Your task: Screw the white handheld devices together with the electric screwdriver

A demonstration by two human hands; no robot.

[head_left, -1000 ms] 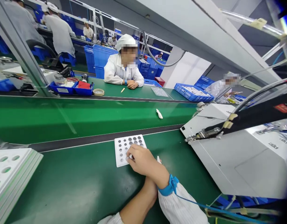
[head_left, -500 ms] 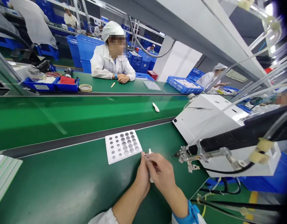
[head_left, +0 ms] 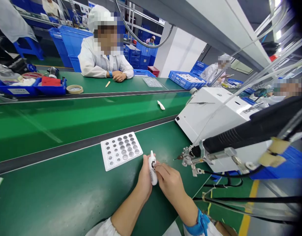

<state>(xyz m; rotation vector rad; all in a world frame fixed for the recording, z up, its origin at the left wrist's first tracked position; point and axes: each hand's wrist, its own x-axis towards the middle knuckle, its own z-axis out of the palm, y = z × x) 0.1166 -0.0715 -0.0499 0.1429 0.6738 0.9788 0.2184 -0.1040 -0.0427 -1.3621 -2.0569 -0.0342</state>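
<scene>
Bright, even overhead light; edges warped and blurred, dark right corner

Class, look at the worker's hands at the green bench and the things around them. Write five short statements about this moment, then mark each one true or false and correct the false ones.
1. The left hand holds a small white device. True.
2. The right hand rests flat on the white tray of button cells. False: its fingers are at the device, apart from the tray.
3. The tray lies on the green bench, to the left of the hands. True.
4. Every pocket of the tray is empty. False: many hold round metal cells.
5. The black-handled tool is gripped in the right hand. False: it hangs free to the right of the hands.
</scene>
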